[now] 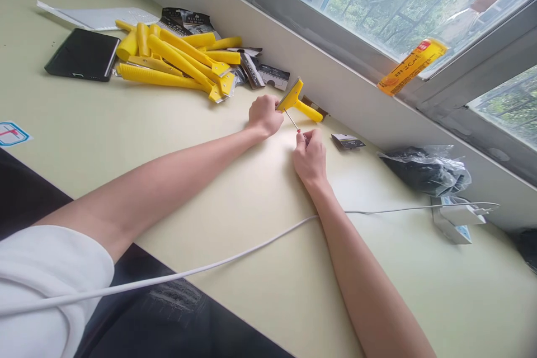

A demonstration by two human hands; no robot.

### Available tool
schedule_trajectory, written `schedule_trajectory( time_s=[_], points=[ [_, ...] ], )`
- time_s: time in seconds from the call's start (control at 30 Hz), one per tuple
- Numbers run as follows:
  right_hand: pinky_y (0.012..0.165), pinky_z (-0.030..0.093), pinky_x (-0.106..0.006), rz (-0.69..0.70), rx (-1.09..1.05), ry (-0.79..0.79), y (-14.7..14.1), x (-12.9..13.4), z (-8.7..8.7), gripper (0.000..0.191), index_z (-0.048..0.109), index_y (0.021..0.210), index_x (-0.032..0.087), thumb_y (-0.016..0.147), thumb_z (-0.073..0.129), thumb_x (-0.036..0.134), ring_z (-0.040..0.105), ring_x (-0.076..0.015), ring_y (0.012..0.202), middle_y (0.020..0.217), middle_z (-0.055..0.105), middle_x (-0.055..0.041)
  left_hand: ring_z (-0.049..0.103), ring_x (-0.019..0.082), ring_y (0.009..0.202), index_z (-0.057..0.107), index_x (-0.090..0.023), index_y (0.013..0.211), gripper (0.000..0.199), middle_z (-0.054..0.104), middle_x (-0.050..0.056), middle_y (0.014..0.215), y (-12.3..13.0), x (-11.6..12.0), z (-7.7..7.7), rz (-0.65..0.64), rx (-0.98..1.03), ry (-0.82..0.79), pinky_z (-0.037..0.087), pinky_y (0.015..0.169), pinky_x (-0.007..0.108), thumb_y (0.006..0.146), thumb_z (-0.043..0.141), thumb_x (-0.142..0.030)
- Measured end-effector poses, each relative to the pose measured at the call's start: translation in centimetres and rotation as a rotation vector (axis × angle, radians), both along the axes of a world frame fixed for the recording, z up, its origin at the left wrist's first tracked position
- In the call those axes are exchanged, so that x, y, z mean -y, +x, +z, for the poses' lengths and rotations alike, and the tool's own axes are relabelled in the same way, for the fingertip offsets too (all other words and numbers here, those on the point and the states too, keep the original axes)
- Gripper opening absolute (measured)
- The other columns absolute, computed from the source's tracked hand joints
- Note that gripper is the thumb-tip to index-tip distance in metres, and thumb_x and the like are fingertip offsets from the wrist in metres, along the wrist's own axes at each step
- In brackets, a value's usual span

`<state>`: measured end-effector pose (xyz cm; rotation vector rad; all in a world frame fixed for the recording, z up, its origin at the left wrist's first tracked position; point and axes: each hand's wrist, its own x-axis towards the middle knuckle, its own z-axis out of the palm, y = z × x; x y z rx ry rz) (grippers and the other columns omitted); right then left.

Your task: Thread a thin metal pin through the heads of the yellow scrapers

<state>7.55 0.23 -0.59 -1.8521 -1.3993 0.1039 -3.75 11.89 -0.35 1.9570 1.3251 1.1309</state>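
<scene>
My left hand (265, 116) is closed around the blade end of a yellow scraper (297, 100), whose short handle points off to the right. In my right hand (311, 155) is a screwdriver (292, 121) with a thin metal shaft and a bit of red at the collar. Its tip meets the scraper's head near my left fingers; whether it sits in a screw is too small to tell. A pile of yellow scrapers (180, 61) with long handles lies further left on the table.
A black phone-like device (83, 55) lies left of the pile. Small black packages (348, 142) lie along the wall. A white cable (251, 248) crosses the table under my right forearm. At right are a plastic-wrapped black bundle (428, 170) and a white box (451, 224). An orange can (413, 67) stands on the windowsill.
</scene>
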Motion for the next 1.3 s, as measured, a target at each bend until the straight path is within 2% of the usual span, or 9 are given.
schedule_trajectory(
  time_s=[0.2,0.37,0.47,0.63,0.73,0.87,1.07,1.17,1.3],
  points=[
    [0.079,0.041,-0.036,-0.043,-0.017,0.066,0.58,-0.06,-0.20,0.038,0.058,0.081,0.021,0.103,0.035,0.042,0.062,-0.0248,0.081,0.086,0.071,-0.0098,0.064,0.028,0.088,0.067,-0.021,0.080,0.010,0.072,0.007,0.084,0.10,0.41,0.15,0.007,-0.090,0.067,0.048,0.080,0.038,0.078,0.059,-0.015],
    [0.071,0.041,-0.034,-0.026,-0.037,0.019,0.01,-0.03,-0.17,0.012,0.051,0.100,0.022,0.097,0.048,0.033,0.060,-0.0236,0.070,0.078,0.066,-0.0042,0.064,0.028,0.090,0.066,-0.021,0.080,0.010,0.072,0.007,0.084,-0.01,0.18,0.13,0.030,-0.056,0.030,0.048,0.080,0.038,0.076,0.060,-0.014],
    [0.072,0.040,-0.034,0.002,0.007,0.028,0.01,-0.07,-0.26,0.009,0.051,0.095,0.022,0.097,0.046,0.030,0.061,-0.0242,0.076,0.083,0.068,-0.0061,0.064,0.027,0.090,0.066,-0.021,0.079,0.009,0.072,0.008,0.084,0.00,0.17,0.11,0.041,-0.044,0.033,0.048,0.079,0.037,0.076,0.060,-0.014],
    [0.075,0.041,-0.035,-0.015,0.015,0.066,0.34,-0.12,-0.25,0.039,0.054,0.076,0.022,0.103,0.033,0.042,0.062,-0.0241,0.079,0.082,0.069,-0.0086,0.064,0.027,0.087,0.067,-0.022,0.085,0.014,0.073,0.007,0.086,0.14,0.32,0.05,0.015,-0.072,0.065,0.048,0.079,0.038,0.076,0.061,-0.014],
    [0.070,0.040,-0.033,-0.015,-0.007,0.021,0.22,-0.08,-0.22,0.027,0.053,0.083,0.023,0.100,0.044,0.042,0.061,-0.0231,0.074,0.079,0.066,-0.0057,0.065,0.027,0.090,0.066,-0.021,0.085,0.013,0.072,0.007,0.089,0.13,0.09,-0.07,0.012,-0.038,0.040,0.047,0.082,0.039,0.076,0.061,-0.013],
    [0.068,0.038,-0.031,0.044,0.015,-0.010,0.14,-0.05,-0.29,0.006,0.049,0.091,0.024,0.095,0.051,0.028,0.059,-0.0223,0.073,0.081,0.066,-0.0035,0.064,0.027,0.095,0.066,-0.021,0.085,0.010,0.073,0.007,0.089,0.10,-0.35,-0.28,0.038,-0.006,0.021,0.048,0.083,0.038,0.078,0.062,-0.015],
    [0.070,0.037,-0.033,0.007,0.091,0.003,0.17,-0.06,-0.32,0.034,0.050,0.073,0.024,0.102,0.039,0.039,0.058,-0.0231,0.073,0.080,0.068,-0.0077,0.065,0.026,0.091,0.067,-0.021,0.085,0.014,0.074,0.006,0.089,0.16,-0.21,-0.21,0.039,-0.027,0.034,0.049,0.080,0.037,0.074,0.061,-0.012],
    [0.070,0.038,-0.034,0.008,0.079,-0.012,-0.01,-0.09,-0.34,0.027,0.050,0.081,0.024,0.100,0.044,0.042,0.060,-0.0246,0.074,0.077,0.067,-0.0065,0.065,0.026,0.092,0.067,-0.021,0.083,0.015,0.074,0.006,0.090,0.10,-0.07,-0.09,0.034,-0.017,0.023,0.049,0.081,0.037,0.074,0.062,-0.010],
    [0.069,0.039,-0.034,0.012,0.031,-0.012,-0.08,-0.11,-0.36,0.010,0.046,0.094,0.024,0.094,0.053,0.031,0.060,-0.0249,0.075,0.083,0.066,-0.0052,0.067,0.026,0.090,0.066,-0.020,0.080,0.012,0.074,0.006,0.089,0.08,-0.18,-0.17,0.040,0.008,0.013,0.049,0.081,0.037,0.075,0.062,-0.010]
  ],
)
